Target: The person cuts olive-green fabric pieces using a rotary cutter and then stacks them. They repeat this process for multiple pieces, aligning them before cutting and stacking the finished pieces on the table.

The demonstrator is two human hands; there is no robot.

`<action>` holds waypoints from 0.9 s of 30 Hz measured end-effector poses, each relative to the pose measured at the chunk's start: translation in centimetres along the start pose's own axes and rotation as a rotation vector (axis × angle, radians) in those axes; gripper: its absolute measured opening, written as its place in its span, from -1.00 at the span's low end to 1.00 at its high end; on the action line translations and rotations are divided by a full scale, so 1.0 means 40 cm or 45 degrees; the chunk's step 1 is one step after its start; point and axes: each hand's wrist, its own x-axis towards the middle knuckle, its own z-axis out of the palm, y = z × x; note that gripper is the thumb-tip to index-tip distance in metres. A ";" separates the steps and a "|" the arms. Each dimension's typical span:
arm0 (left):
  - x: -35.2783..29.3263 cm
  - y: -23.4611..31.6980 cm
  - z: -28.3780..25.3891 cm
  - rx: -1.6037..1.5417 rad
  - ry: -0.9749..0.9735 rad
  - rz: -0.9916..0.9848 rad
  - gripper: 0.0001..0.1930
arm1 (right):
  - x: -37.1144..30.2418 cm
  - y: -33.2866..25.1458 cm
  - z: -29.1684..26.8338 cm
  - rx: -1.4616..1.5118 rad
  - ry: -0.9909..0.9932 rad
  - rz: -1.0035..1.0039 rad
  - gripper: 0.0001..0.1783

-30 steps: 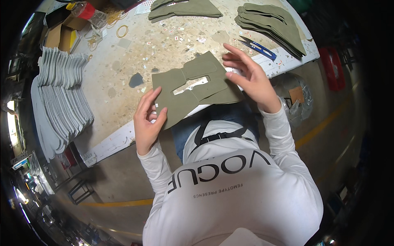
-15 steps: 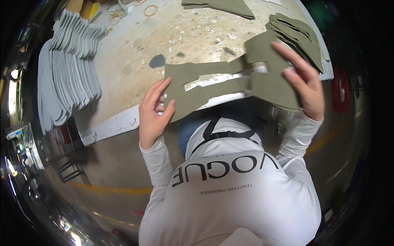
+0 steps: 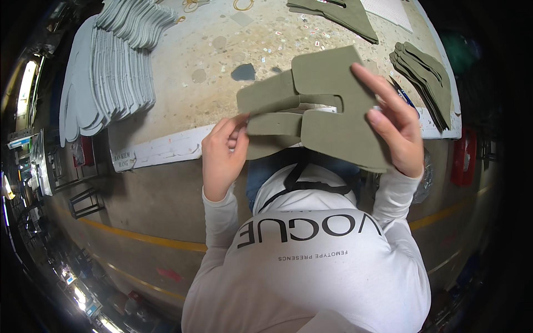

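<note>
Between my hands, above the table's near edge, is an olive-green cut panel (image 3: pixel 340 134) with a slot in it. Its wide right part lies folded over toward the left, covering the middle. My left hand (image 3: pixel 223 162) pinches the left end between thumb and fingers. At the right edge, my right hand (image 3: pixel 401 130) grips the panel, thumb on top and index finger stretched along the border; its other fingers are partly hidden. Whether the panel is one layer or more I cannot tell.
A tall row of grey cut pieces (image 3: pixel 122 83) stands on the table (image 3: pixel 205 47) at the left. Olive pieces lie in a stack (image 3: pixel 426 80) at the right, with more olive pieces (image 3: pixel 341 18) at the far side. A dark blue tool (image 3: pixel 404 93) lies near the right stack.
The panel's right part has swung over to the left, turning the stretched strip into a folded shape. My hands have come closer together. The view has shifted slightly.
</note>
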 end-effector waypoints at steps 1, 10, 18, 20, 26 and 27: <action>0.001 -0.002 -0.003 -0.027 -0.013 -0.005 -0.69 | 0.010 0.029 -0.006 -0.038 -0.050 0.028 -0.46; 0.016 -0.009 0.010 -0.231 -0.066 0.027 -0.59 | -0.018 0.160 -0.059 -0.335 -0.195 0.220 -0.48; -0.026 0.027 0.019 -0.075 -0.200 0.005 -0.56 | 0.007 0.166 -0.110 -0.310 0.026 0.240 -0.50; -0.033 0.031 0.029 -0.125 -0.194 -0.023 -0.56 | 0.004 0.164 -0.116 -0.413 0.072 0.238 -0.56; -0.028 0.028 0.041 -0.105 -0.166 0.011 -0.52 | -0.042 0.157 -0.052 -0.928 0.186 0.025 -0.64; -0.026 0.028 0.040 -0.082 -0.174 0.017 -0.52 | -0.047 0.156 -0.045 -0.908 0.205 0.060 -0.63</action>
